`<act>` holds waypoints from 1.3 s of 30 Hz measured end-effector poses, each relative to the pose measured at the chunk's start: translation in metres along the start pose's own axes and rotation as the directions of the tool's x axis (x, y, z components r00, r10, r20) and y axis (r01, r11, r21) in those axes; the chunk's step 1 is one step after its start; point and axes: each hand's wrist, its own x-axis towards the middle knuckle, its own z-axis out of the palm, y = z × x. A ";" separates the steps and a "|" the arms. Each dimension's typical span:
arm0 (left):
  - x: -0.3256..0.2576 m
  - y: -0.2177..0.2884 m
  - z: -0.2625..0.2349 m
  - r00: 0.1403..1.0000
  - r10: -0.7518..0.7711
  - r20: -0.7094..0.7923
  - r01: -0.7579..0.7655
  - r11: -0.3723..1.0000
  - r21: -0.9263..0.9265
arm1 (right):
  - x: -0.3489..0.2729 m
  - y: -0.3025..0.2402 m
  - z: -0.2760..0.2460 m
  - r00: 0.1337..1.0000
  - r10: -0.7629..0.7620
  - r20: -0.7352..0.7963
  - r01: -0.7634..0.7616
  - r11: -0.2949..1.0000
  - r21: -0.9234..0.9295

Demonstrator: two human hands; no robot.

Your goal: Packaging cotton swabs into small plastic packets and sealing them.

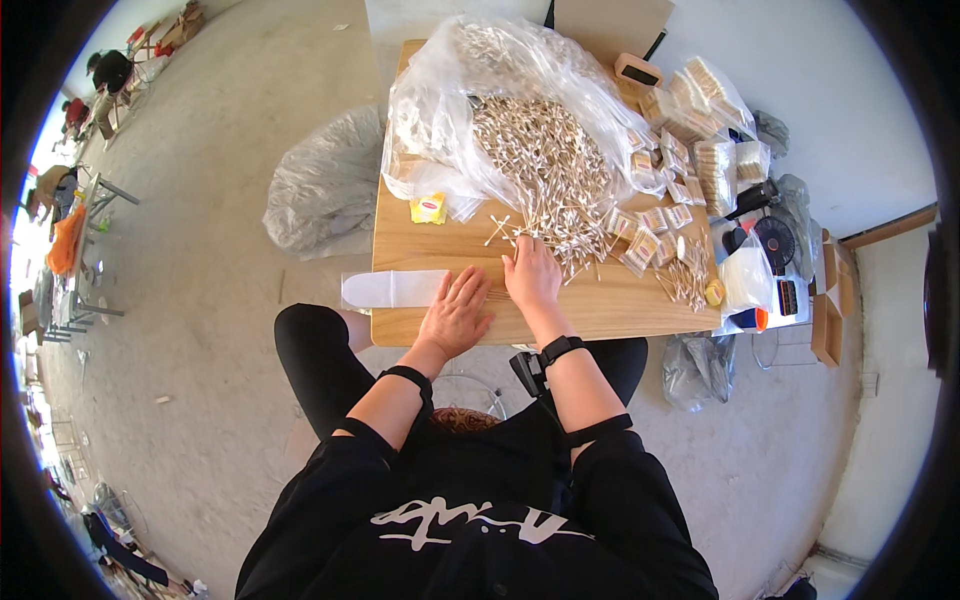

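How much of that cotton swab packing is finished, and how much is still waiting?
Done: small clear packets of swabs lie along the wooden table's right side, with more bagged behind. In hand: the right hand rests at the near edge of the big loose heap of wooden-stemmed cotton swabs; the left hand lies flat beside a white sleeve-like bag. Left: most of that heap, on open clear plastic.

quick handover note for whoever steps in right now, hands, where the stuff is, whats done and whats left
Left hand: flat on the wooden table, open, holding nothing.
Right hand: fingers spread at the near edge of the cotton swab pile; grip unclear.
The pile lies on an open clear plastic bag.
Done: small filled packets lie to the right of the pile.
Left: most swabs are loose.
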 end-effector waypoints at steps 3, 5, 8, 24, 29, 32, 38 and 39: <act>0.000 0.001 -0.001 1.000 0.002 -0.007 -0.003 1.000 -0.022 | 0.007 0.002 0.008 0.997 -0.049 -0.054 0.049 0.999 -0.006; -0.001 0.000 -0.002 1.000 -0.007 0.000 0.007 0.999 -0.038 | 0.013 -0.001 0.010 0.999 -0.018 -0.050 0.018 1.000 -0.005; 0.000 0.001 -0.003 1.000 -0.001 -0.005 0.001 0.999 -0.050 | 0.019 0.001 0.010 0.998 -0.066 -0.019 0.066 0.997 0.029; 0.002 -0.003 0.000 0.997 -0.070 -0.042 0.067 0.996 -0.066 | -0.027 0.006 -0.017 0.977 -0.147 0.156 0.104 0.962 0.253; 0.001 -0.001 0.002 0.997 -0.057 -0.046 0.056 0.998 -0.015 | -0.027 0.005 -0.016 0.976 -0.163 0.146 0.134 0.972 0.191; 0.001 0.000 0.003 0.997 -0.058 -0.042 0.057 0.998 -0.019 | -0.025 0.011 -0.013 0.971 -0.179 0.160 0.146 0.970 0.197; 0.000 -0.002 0.000 0.996 -0.061 -0.060 0.058 0.997 -0.060 | -0.017 0.011 -0.016 0.976 -0.107 0.187 0.064 0.972 0.225; 0.000 -0.002 0.000 0.996 -0.061 -0.058 0.058 0.996 -0.061 | -0.016 0.012 -0.015 0.976 -0.106 0.189 0.062 0.973 0.224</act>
